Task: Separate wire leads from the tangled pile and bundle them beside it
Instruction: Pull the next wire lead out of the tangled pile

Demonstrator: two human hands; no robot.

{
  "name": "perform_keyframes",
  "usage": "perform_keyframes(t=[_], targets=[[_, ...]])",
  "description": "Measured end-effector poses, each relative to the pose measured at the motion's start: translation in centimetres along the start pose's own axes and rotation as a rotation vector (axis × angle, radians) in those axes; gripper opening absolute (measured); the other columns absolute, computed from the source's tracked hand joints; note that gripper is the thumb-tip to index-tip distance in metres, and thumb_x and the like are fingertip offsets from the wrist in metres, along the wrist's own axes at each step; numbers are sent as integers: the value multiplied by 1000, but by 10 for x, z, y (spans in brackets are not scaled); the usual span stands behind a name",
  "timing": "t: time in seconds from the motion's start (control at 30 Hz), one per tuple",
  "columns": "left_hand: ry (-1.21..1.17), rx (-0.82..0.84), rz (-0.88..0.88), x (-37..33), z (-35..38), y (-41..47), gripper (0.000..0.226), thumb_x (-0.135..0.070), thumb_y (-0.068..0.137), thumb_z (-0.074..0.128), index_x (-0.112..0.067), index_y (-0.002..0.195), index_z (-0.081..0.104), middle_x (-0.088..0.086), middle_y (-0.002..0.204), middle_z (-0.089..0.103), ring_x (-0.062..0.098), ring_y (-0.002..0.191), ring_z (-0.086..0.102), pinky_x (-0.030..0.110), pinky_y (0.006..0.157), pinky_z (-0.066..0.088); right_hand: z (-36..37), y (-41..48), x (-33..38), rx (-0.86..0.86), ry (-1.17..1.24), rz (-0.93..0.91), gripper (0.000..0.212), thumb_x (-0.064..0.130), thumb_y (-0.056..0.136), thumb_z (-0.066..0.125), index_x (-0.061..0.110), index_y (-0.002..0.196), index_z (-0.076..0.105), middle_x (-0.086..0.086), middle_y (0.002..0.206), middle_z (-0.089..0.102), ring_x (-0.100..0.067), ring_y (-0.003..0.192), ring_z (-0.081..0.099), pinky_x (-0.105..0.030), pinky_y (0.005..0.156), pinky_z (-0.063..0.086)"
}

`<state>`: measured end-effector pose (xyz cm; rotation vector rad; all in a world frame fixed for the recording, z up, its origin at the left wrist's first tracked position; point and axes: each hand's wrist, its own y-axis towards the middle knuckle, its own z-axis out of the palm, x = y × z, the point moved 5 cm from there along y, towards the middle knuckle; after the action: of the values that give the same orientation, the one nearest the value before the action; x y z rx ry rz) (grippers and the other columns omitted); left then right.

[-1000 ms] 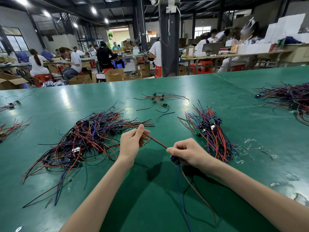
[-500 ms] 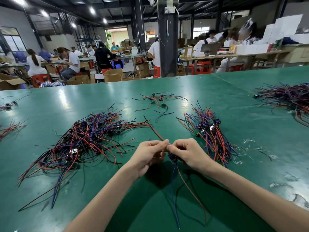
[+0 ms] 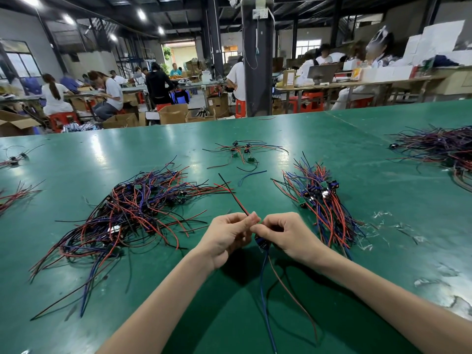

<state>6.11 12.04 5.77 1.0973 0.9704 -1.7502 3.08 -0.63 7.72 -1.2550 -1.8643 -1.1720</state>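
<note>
Here, at a broad green work table (image 3: 332, 139) in a busy assembly hall, a person sorts wire leads by hand, and the layout of the surface suggests the method. The sprawling tangled pile of red, blue and black leads (image 3: 127, 215) lies to the left of the hands, loose ends splayed in every direction, seemingly the stock yet to be worked. To the right, well apart from it, sits the tidier bundle of red and blue leads with small dark connectors (image 3: 321, 208), its strands running roughly one way; it appears to be where finished pieces are gathered, close enough for the right hand to reach. A few scattered stray leads (image 3: 242, 152) lie farther back, between the two heaps.

Between pile and bundle, the left hand (image 3: 224, 238) and the right hand (image 3: 288, 236) meet just above the table, fingertips touching. The left pinches a thin red-and-black wire pair (image 3: 233, 196) that angles up and away from the fingers, likely to keep it taut and straight. The right hand's fingers are curled closed around a small blue connector (image 3: 261, 242), from which a blue wire and a brownish-red one (image 3: 267, 302) hang toward the wearer. The lead is held clear of both heaps, probably so that it snags nothing.
</note>
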Motion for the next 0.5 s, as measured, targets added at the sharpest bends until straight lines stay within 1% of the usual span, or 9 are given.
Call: perform_keyframes(t=[0.07,0.13,0.17,0.27,0.33,0.4,0.5], targets=[[56,-13,35,-1,1,0,19,-23,65,71,-6,68,64,-1,57,63,4,46,49,13,48,43,0,0,-1,6,12,6,37,21,87,68,-5,63,60,-1,55,45,-8,53,34,-26,52,30],[121,-27,76,-2,1,-1,17,-25,65,72,-8,67,67,-1,57,64,5,47,49,13,49,43,1,-1,-2,16,21,19,35,21,87,68,-4,63,61,-1,55,47,-7,53,35,-24,52,31],[146,-35,99,-3,0,-2,17,-26,64,72,-10,65,68,-1,58,64,6,49,50,13,49,43,1,0,-3,18,34,30,34,21,86,68,-1,61,62,0,54,48,-6,51,36,-22,51,31],[171,-64,146,-5,0,-2,18,-30,61,74,-12,61,70,1,61,64,8,52,49,13,50,43,1,0,-3,20,133,79,32,19,87,68,17,55,62,1,51,51,-4,42,37,-17,44,30],[127,-62,124,-4,0,-1,21,-31,59,75,-11,62,70,4,63,62,10,53,48,15,51,43,1,0,-4,22,187,104,34,20,87,67,20,54,61,-1,50,50,-5,39,38,-15,41,29],[63,-38,75,-2,1,0,22,-30,57,76,-10,62,69,3,61,61,9,51,47,15,50,43,1,0,-3,28,199,117,35,21,88,67,20,54,60,0,49,48,-6,38,38,-15,40,28],[-7,-8,6,1,2,0,16,-27,59,74,-11,59,71,0,58,61,8,51,47,14,48,45,1,1,-4,31,193,126,35,22,88,67,20,53,59,-2,50,46,-7,38,37,-16,40,27]])
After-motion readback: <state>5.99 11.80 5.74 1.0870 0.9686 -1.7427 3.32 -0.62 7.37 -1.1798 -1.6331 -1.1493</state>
